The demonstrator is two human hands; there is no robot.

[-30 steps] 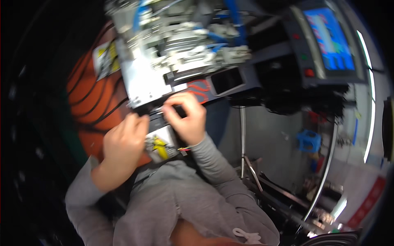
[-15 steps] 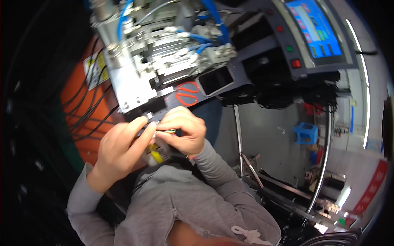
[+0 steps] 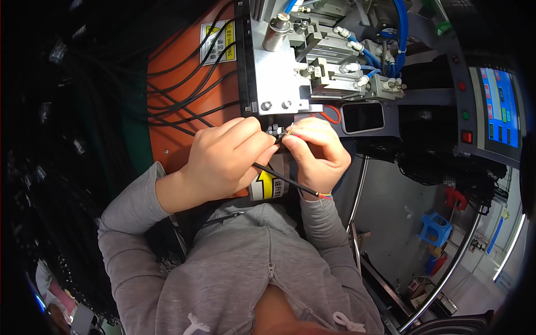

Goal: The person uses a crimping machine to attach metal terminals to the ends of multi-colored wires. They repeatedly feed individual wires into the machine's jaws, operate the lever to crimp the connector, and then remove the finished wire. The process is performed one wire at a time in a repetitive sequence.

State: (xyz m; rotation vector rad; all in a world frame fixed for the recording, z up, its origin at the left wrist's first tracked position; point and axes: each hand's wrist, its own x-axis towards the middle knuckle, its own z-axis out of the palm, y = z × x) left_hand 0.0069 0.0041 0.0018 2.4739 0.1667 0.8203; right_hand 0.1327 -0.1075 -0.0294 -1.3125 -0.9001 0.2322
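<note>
The left hand [image 3: 226, 153] curls its fingers around a black cable [image 3: 287, 180], which slants toward the right wrist and ends in coloured wires [image 3: 324, 196]. The right hand [image 3: 319, 152] pinches thin wires [image 3: 290, 129] between its fingers, just below the metal machine [image 3: 273, 84].

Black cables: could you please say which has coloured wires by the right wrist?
The black cable slanting from the left hand; other cables, on the orange surface, show no coloured ends.
</note>
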